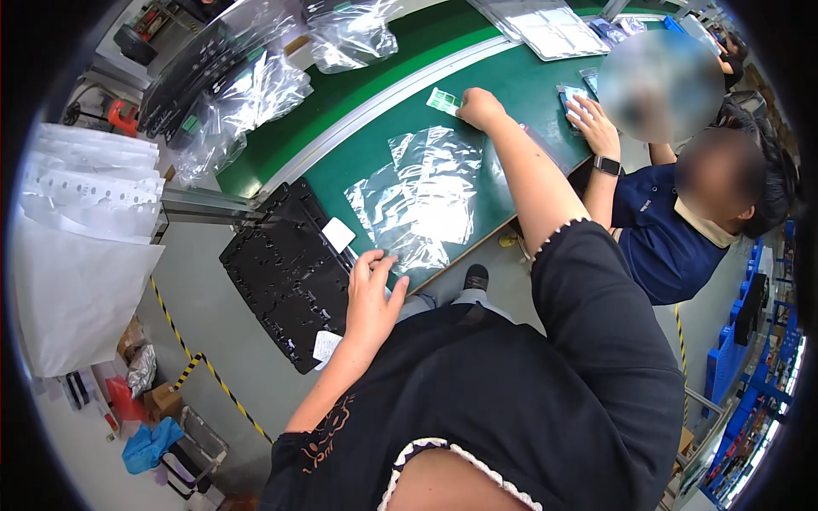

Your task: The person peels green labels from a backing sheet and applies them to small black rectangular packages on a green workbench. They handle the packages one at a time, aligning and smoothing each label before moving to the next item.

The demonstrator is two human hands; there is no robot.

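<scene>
My left hand (372, 294) rests with spread fingers on the near edge of a pile of clear plastic bags (426, 198) lying on the green table (511, 81). My right hand (480, 106) reaches far across the table and touches a small green and white card (443, 101) with its fingertips. Whether it grips the card or only presses on it cannot be told. A stack of black moulded trays (285, 268) with a white label sits just left of my left hand.
A co-worker in a blue shirt sits to the right, a hand with a wristwatch (595, 128) on the table by small parts. Clear trays (550, 27) lie at the far end. Bagged black trays (221, 77) and white sheets (85, 204) stand at left.
</scene>
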